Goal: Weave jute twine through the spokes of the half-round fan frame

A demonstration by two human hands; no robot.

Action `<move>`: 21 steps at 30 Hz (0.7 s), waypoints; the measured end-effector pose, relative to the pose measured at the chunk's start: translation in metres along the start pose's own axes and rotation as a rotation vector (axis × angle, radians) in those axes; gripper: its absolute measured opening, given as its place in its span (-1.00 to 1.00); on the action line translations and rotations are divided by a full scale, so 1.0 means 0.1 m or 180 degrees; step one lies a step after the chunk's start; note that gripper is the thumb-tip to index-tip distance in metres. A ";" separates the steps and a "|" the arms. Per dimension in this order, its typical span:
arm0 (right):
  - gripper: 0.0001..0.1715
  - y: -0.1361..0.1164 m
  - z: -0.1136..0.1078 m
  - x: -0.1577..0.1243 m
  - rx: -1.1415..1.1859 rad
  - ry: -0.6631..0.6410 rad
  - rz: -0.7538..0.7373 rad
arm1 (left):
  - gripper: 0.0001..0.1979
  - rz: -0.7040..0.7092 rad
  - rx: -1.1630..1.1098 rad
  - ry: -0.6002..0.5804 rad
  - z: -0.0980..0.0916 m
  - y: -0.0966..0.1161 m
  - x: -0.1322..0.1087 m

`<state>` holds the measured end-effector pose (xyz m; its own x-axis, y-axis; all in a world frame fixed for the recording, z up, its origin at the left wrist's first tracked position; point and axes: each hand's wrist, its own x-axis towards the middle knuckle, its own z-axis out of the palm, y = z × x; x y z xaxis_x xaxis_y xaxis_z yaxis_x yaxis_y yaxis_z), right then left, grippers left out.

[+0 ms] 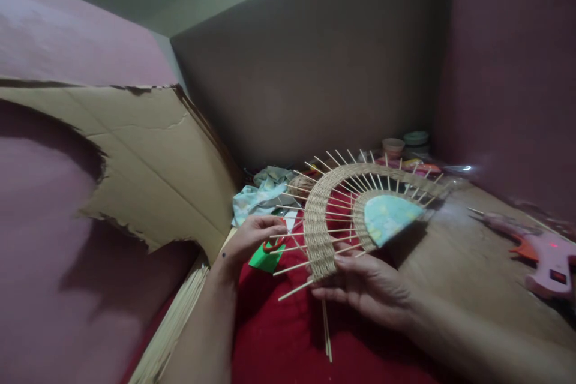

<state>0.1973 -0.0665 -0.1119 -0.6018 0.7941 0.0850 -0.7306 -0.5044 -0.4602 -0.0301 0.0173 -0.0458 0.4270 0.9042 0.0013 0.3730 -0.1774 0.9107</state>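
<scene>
A half-round woven fan frame (318, 222) of tan twisted cord spans the middle, with thin pale sticks fanning out past its outer band. At its inner centre is a half-disc of light blue patterned cloth (389, 216). My right hand (366, 285) grips the lower end of the woven band, thumb on top and fingers beneath. To the left, my left hand (256, 237) has its fingers pinched together by the stick tips; what they hold is unclear. An orange loop (273, 245), like a scissors handle, shows just under these fingers, above a green piece (266, 259).
A pink glue gun (546, 255) with a red light lies on the brown surface (454, 264) at right. Torn cardboard (148, 150) leans at left. Behind the frame are crumpled cloth (261, 195), a cord ball (302, 185) and small tubs (416, 139). Red cloth (279, 324) lies below.
</scene>
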 end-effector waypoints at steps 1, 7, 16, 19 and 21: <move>-0.72 0.00 0.00 0.00 -0.0007 0.0004 0.0008 | -0.78 0.0037 -0.0005 0.0131 0.00 0.00 0.00; -0.71 0.00 -0.02 0.01 -0.0015 -0.0002 -0.0001 | -0.80 0.0277 -0.0031 0.0620 -0.07 0.05 -0.06; -0.72 0.00 -0.02 0.01 -0.0113 0.0069 0.0036 | -0.86 0.0582 -0.0143 0.1233 -0.03 0.05 -0.06; -0.73 0.00 -0.02 0.01 -0.0091 0.0046 0.0028 | -0.88 0.0657 -0.0174 0.1473 0.01 0.05 -0.01; -0.72 0.00 -0.03 0.01 -0.0076 0.0034 0.0030 | -0.87 0.0626 -0.0234 0.1498 0.04 0.03 0.02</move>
<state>0.1976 -0.0643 -0.1139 -0.6051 0.7929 0.0714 -0.7169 -0.5037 -0.4820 -0.0251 0.0169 -0.0449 0.0599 0.9364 0.3458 0.2568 -0.3492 0.9012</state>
